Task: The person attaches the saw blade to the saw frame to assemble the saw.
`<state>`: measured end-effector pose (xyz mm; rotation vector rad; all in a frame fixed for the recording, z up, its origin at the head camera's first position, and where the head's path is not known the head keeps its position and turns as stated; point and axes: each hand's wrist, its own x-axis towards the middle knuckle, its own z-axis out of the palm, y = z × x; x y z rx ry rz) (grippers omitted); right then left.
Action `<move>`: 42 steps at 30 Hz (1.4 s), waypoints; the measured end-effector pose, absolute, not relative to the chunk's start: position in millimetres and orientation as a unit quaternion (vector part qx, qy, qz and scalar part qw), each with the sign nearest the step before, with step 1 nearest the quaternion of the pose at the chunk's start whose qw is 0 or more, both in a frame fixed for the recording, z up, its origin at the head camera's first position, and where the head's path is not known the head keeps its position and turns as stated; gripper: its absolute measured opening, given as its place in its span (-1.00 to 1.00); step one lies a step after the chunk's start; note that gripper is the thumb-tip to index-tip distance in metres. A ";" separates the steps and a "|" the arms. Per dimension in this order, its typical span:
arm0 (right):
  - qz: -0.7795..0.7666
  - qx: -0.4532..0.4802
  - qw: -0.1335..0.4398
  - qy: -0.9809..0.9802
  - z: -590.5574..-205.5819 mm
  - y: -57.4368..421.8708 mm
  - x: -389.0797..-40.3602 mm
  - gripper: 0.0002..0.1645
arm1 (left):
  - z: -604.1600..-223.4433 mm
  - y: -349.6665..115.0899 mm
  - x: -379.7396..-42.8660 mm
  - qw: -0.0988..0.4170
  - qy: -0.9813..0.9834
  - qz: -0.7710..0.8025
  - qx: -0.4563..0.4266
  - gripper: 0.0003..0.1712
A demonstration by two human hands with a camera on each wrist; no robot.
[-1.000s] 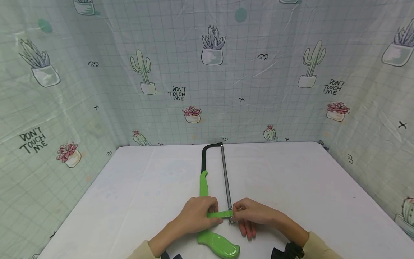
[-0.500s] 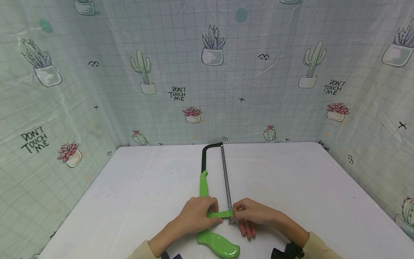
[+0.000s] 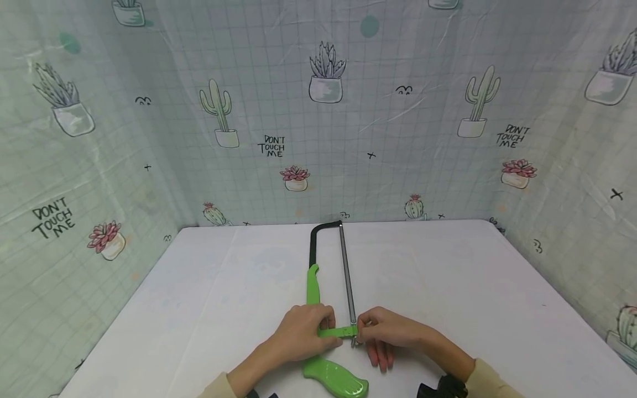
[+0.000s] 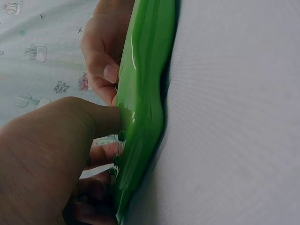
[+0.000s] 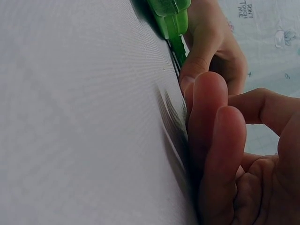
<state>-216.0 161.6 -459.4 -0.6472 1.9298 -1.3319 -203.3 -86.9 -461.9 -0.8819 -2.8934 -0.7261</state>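
A hacksaw (image 3: 312, 287) with a green handle and black front frame lies flat on the white table, pointing away from me. Its grey blade (image 3: 347, 273) runs along the right side, down to a green crosspiece with a small metal wing nut (image 3: 355, 342) under its end. My left hand (image 3: 304, 331) grips the green body where the crosspiece joins it, thumb along the near side. At the crosspiece's right end, my right hand (image 3: 390, 326) pinches with thumb and forefinger, its other fingers lower, by the tabletop. What exactly sits between those fingertips is hidden.
The white table (image 3: 448, 276) extends to both sides and behind the saw. A cactus-print curtain (image 3: 368, 127) encloses the back and sides. A black wrist mount (image 3: 443, 387) sits by the right sleeve, low in the head view.
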 end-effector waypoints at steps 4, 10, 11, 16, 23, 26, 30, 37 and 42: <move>-0.515 -0.250 0.347 0.743 -460.5 162.1 -217.0 -0.85 | -462.0 -86.8 -203.7 0.017 -0.929 -0.235 -0.284 -0.69; -0.519 -0.254 0.353 0.736 -460.6 162.6 -217.5 -0.85 | -463.1 -87.3 -204.3 0.015 -0.930 -0.237 -0.282 -0.68; -0.519 -0.254 0.353 0.735 -460.4 162.6 -217.3 -0.85 | -463.1 -87.3 -204.4 0.015 -0.930 -0.238 -0.282 -0.68; -0.522 -0.253 0.355 0.733 -460.6 163.1 -216.0 -0.86 | -464.0 -87.0 -203.7 0.016 -0.929 -0.239 -0.282 -0.68; -0.522 -0.256 0.358 0.730 -462.2 164.1 -215.7 -0.85 | -463.6 -86.5 -201.9 0.014 -0.929 -0.240 -0.280 -0.68; -0.520 -0.258 0.357 0.733 -461.8 164.0 -216.5 -0.85 | -463.8 -86.3 -202.3 0.016 -0.929 -0.242 -0.281 -0.68; -0.518 -0.259 0.358 0.733 -461.8 163.2 -217.1 -0.85 | -464.7 -87.1 -203.0 0.018 -0.929 -0.239 -0.282 -0.68; -0.520 -0.267 0.355 0.730 -461.9 164.1 -218.1 -0.84 | -463.9 -87.3 -203.5 0.013 -0.931 -0.233 -0.281 -0.67; -0.520 -0.266 0.356 0.730 -462.6 164.4 -217.8 -0.84 | -463.6 -86.6 -203.4 0.012 -0.932 -0.232 -0.280 -0.67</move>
